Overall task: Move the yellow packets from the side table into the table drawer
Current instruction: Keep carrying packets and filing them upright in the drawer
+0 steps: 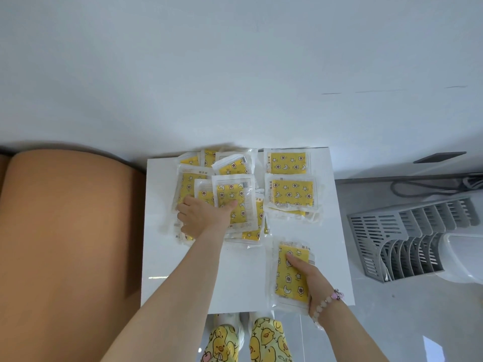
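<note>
Several yellow packets in clear wrappers lie on a small white side table [243,278]. A loose pile of packets [206,184] covers its far left part. Two more packets [288,163] [292,192] lie flat at the far right. My left hand [202,218] rests on the pile, thumb laid over one upper packet [231,197]; the fingers are spread on the packets. My right hand [311,278] grips a stack of packets [290,278] near the table's front right, thumb on top. No drawer is in view.
An orange-brown sofa arm [65,244] stands directly left of the table. A white wall rises behind it. On the grey floor to the right lie a grey slotted rack [407,236], a white plastic container [462,257] and dark cables [431,186].
</note>
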`<act>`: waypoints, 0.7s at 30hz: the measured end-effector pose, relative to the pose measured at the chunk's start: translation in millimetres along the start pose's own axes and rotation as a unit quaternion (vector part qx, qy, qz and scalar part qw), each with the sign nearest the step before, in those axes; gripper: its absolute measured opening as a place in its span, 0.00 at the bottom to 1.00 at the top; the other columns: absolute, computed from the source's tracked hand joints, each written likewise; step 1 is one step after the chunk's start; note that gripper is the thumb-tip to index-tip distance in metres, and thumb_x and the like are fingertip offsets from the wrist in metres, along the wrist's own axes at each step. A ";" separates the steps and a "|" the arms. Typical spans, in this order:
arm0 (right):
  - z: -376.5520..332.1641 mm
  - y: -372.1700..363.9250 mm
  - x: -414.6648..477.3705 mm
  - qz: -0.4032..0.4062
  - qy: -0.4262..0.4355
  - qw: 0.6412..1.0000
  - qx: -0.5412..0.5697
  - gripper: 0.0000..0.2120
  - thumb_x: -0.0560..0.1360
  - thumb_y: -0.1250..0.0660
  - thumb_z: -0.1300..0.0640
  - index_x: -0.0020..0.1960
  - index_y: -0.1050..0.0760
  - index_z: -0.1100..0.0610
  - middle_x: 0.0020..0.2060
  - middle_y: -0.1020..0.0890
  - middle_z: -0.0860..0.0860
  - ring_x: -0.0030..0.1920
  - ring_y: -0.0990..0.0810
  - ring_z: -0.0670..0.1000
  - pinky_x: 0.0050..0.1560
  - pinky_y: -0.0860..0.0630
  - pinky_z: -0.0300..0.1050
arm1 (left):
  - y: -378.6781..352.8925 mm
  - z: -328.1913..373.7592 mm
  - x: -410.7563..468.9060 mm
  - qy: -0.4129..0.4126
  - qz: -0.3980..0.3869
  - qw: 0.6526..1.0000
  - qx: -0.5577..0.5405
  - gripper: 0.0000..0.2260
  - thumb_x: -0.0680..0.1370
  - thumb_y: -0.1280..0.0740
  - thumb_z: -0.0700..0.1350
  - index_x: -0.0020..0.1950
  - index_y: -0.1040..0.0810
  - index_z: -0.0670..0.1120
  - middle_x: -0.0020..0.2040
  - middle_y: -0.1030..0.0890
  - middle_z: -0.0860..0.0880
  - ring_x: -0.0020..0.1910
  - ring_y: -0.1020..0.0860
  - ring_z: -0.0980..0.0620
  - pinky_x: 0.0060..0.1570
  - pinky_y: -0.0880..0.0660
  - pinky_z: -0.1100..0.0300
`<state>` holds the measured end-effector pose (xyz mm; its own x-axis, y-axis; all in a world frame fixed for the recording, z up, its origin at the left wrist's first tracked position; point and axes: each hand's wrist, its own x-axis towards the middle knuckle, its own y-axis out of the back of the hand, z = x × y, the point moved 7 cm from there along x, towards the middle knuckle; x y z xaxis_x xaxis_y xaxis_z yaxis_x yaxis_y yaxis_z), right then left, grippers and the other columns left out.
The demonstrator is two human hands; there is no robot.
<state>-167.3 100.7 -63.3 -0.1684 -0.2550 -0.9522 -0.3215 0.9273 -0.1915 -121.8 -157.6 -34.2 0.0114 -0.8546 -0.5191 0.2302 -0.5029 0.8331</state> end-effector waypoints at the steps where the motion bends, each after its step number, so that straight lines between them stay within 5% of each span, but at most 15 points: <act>1: -2.1 0.7 -0.1 -0.001 0.001 1.000 0.001 0.09 0.70 0.30 0.54 0.46 0.20 0.58 0.35 0.15 0.55 0.31 0.16 0.54 0.29 0.21 0.43 | -0.2 0.9 0.0 -0.002 0.002 1.000 0.003 0.48 0.60 0.25 0.66 0.68 0.39 0.39 0.66 0.33 0.42 0.65 0.33 0.42 0.59 0.31 0.46; 12: -1.4 4.8 1.0 0.010 0.001 1.000 -0.006 0.09 0.71 0.30 0.54 0.47 0.20 0.59 0.35 0.15 0.55 0.31 0.16 0.53 0.29 0.21 0.43 | -0.5 11.7 -5.5 -0.086 0.010 0.996 -0.015 0.36 0.68 0.26 0.58 0.65 0.35 0.38 0.62 0.28 0.41 0.61 0.28 0.41 0.53 0.27 0.48; 21: -3.6 9.0 -19.0 0.031 0.006 0.999 -0.042 0.12 0.71 0.29 0.53 0.50 0.19 0.60 0.41 0.15 0.57 0.39 0.16 0.57 0.44 0.20 0.51 | 0.5 8.2 -14.8 -0.067 -0.005 0.995 -0.079 0.30 0.69 0.25 0.54 0.61 0.33 0.40 0.56 0.23 0.42 0.59 0.28 0.40 0.52 0.28 0.47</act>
<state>-170.4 112.9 -46.1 -0.2007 -0.2005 -0.9589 -0.3869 0.9155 -0.1104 -129.8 -146.2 -24.6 -0.1195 -0.8645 -0.4882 0.3800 -0.4942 0.7819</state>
